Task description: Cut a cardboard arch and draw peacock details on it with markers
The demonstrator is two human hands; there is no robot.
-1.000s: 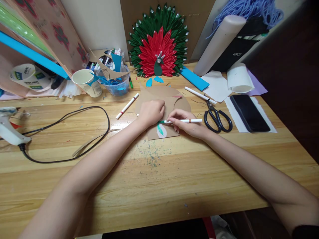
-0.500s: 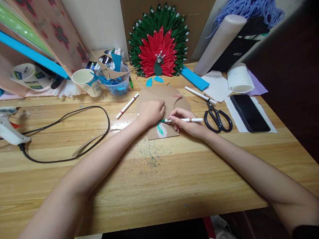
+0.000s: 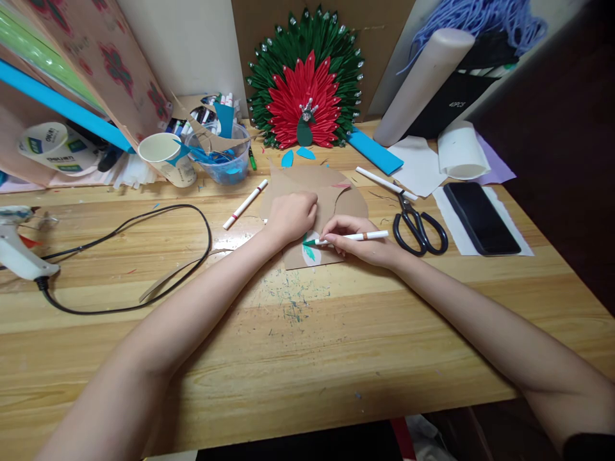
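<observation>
Between the thumb and fingers of my right hand (image 3: 354, 237) is a white marker (image 3: 358, 236) with an orange-brown band. Its green tip touches a white petal-shaped piece (image 3: 311, 256) that bears green strokes. Beneath it lies a brown cardboard piece (image 3: 331, 177). My left hand (image 3: 294, 214) rests on the cardboard, just above the white piece, with its fingers curled under; what they grip or press is hidden.
Black-handled scissors (image 3: 416, 224) and a phone (image 3: 482, 218) lie to the right. On the left are another marker (image 3: 245, 204), a corded glue gun (image 3: 22, 243), a paper cup (image 3: 167, 159) and a plastic tub (image 3: 225, 163). A red-and-green peacock craft (image 3: 307, 77) stands behind.
The marker and my right hand have shifted slightly, the tip now lower and left, away from my left hand's edge. The white piece looks less tilted. My left hand stays about where it was.
</observation>
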